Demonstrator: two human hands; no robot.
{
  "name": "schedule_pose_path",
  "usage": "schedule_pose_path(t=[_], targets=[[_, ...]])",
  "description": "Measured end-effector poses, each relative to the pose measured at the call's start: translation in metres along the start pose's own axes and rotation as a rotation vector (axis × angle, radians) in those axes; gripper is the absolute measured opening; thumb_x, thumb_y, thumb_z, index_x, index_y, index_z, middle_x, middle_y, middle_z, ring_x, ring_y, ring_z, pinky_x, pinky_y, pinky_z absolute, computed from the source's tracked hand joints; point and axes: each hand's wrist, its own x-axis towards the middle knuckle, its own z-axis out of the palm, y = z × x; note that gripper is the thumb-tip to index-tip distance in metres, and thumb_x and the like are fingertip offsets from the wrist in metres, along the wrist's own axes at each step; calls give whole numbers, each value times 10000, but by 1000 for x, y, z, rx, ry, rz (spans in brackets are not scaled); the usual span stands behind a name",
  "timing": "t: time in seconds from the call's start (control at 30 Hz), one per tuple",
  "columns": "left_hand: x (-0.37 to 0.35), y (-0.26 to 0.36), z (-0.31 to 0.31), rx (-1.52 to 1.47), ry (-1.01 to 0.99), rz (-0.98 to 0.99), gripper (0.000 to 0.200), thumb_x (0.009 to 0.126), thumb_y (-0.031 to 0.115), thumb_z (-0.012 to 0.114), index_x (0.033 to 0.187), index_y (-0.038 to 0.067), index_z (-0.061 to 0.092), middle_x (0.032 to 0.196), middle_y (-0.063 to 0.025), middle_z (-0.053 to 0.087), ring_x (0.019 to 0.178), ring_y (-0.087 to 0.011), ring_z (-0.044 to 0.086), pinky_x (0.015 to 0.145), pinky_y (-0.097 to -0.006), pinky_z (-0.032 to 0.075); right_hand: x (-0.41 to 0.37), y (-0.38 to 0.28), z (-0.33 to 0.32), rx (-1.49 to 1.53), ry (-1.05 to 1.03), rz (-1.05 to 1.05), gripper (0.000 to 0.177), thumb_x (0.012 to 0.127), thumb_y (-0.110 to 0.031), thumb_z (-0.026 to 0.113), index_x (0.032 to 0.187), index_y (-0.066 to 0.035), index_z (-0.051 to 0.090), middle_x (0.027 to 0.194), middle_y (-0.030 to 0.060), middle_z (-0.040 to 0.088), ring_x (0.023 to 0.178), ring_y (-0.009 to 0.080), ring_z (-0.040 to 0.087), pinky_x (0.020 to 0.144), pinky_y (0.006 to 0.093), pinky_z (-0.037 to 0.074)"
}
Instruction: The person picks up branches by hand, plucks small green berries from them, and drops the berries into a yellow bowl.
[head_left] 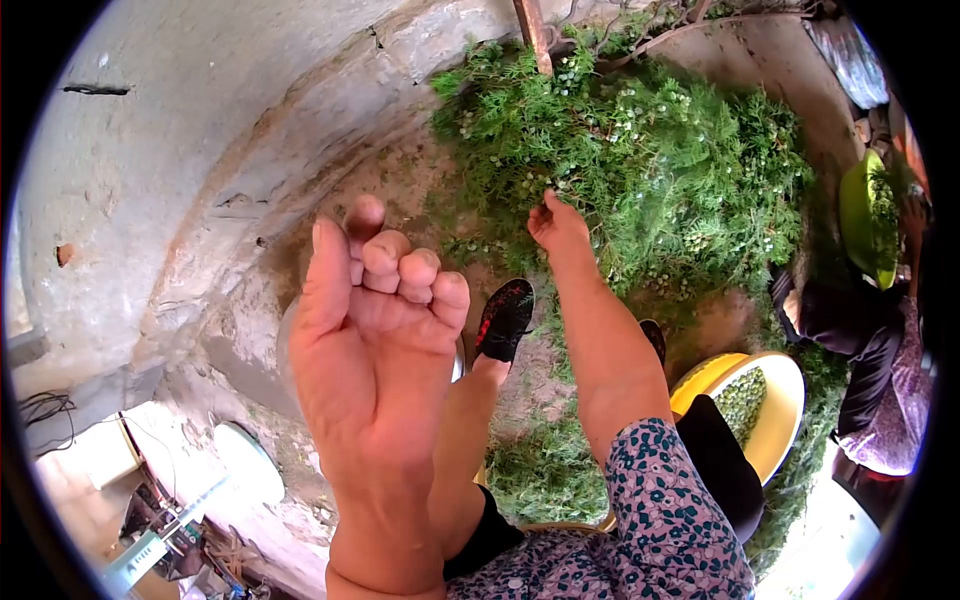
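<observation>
My left hand (385, 320) is held up close to the camera, palm showing. Its fingers curl loosely forward, the thumb stands apart, and nothing lies in the palm. My right hand (558, 222) reaches to the near left edge of a big heap of green conifer branches (650, 170) dotted with pale, round, berry-like cones. Its fingers are drawn together against the sprigs; whatever is between the fingertips is too small to make out. Beside my right knee, a yellow basin (790, 415) holds many small green berries (742, 402).
At the right, another person's sleeve (895, 410) and arm show near a green basin (862, 215). More cut branches (550, 470) lie below me. A rough wall (200, 150) rises at left, with a white round lid-like object (248, 462) near clutter. A wooden post (533, 35) stands behind the heap.
</observation>
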Motion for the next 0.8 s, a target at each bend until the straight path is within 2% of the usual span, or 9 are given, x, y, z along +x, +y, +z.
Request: schedule_pose_path(t=[0.07, 0.17, 0.3, 0.33, 0.47, 0.53, 0.7, 0.77, 0.8], targets=[[0, -2, 1, 3, 3, -6, 222, 941, 211, 455, 1053, 34, 527, 756, -15, 523, 742, -166, 498, 757, -339, 424, -5, -7, 0, -131, 15, 12, 116, 848, -115, 614, 782, -41, 553, 653, 39, 530, 547, 159, 500, 463, 282, 399], [0, -5, 2, 16, -5, -1, 224, 939, 216, 459, 1056, 36, 524, 756, -13, 527, 745, -165, 502, 758, -335, 425, 1, -8, -17, -190, -60, -27, 152, 834, -115, 625, 732, -16, 569, 602, 73, 551, 455, 178, 502, 380, 308, 395], [1, -10, 3, 45, 33, 7, 225, 924, 234, 494, 1031, 40, 531, 748, -7, 541, 731, -151, 511, 733, -319, 439, -37, -16, -18, -397, -42, -99, 107, 835, -102, 609, 818, -1, 578, 608, 79, 556, 466, 172, 526, 368, 278, 404], [1, -11, 3, 70, 72, 21, 227, 913, 250, 518, 1013, 46, 536, 745, -2, 548, 718, -140, 513, 712, -308, 446, -38, -15, -19, -403, -22, -130, 122, 844, -94, 594, 888, 16, 566, 629, 92, 562, 482, 184, 544, 371, 296, 420], [-4, -10, 2, 53, 80, 8, 226, 911, 249, 522, 1008, 46, 540, 745, -2, 558, 713, -143, 518, 712, -307, 450, -52, -15, -19, -405, -31, -157, 125, 867, -61, 546, 943, 38, 548, 675, 112, 569, 499, 200, 555, 380, 316, 434], [-7, -10, 0, 42, 45, -10, 208, 931, 213, 478, 1032, 38, 528, 742, -3, 526, 732, -143, 499, 740, -317, 436, -47, -14, -19, -183, 33, -220, 156, 883, -23, 494, 1012, 61, 521, 725, 135, 571, 513, 219, 562, 389, 330, 446], [-5, -12, 1, 77, 34, -19, 199, 941, 206, 459, 1047, 44, 502, 751, 2, 504, 730, -141, 495, 740, -321, 434, -36, -45, -32, -85, 99, -319, 208, 884, -9, 478, 1077, 65, 509, 775, 157, 575, 529, 228, 572, 408, 347, 466], [-5, -16, 6, 108, 72, -15, 209, 932, 247, 481, 1004, 56, 521, 717, 0, 539, 695, -148, 514, 691, -310, 442, -30, -66, -41, -162, 269, -586, 240, 865, 23, 474, 1100, 51, 516, 789, 169, 573, 525, 218, 571, 428, 334, 484], [-6, -19, 8, 123, 84, -14, 212, 935, 251, 474, 1013, 57, 513, 712, 1, 531, 693, -147, 512, 691, -312, 439, -17, -80, -54, -290, 351, -670, 326, 854, 29, 474, 1180, 33, 464, 860, 173, 574, 559, 201, 577, 424, 308, 477]])
